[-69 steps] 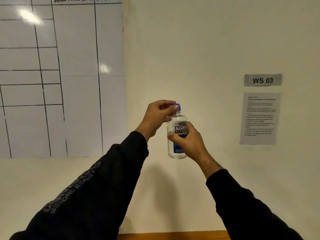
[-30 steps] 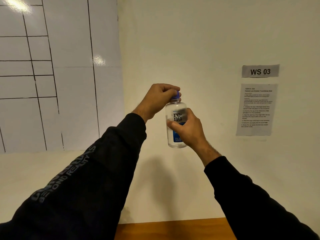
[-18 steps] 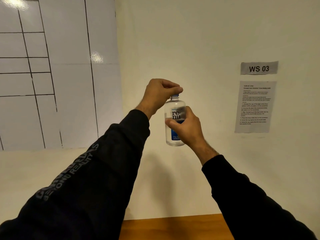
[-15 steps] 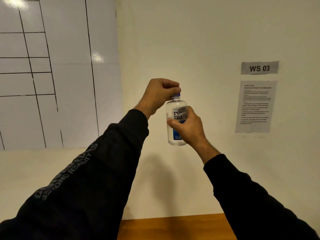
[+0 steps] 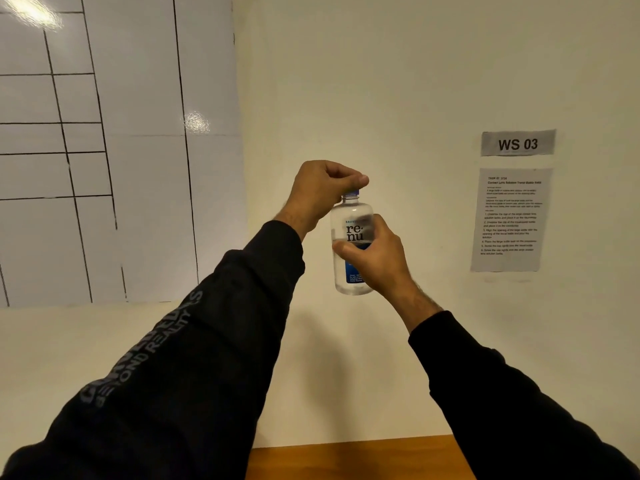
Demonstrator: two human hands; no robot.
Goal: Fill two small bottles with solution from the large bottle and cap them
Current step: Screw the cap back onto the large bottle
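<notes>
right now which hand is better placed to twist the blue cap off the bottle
Left. The left hand already curls over the blue cap from above, fingers pinching it. The right hand grips the body of the bottle upright in the air, so it probably serves best holding it steady.

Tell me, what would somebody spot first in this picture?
First, the clear renu solution bottle held upright in mid-air at the centre, before a pale wall. The right hand grips its body, while the left hand curls over its blue cap. Next comes the grey "WS 03" sign on the wall at right, above a printed instruction sheet.
</notes>
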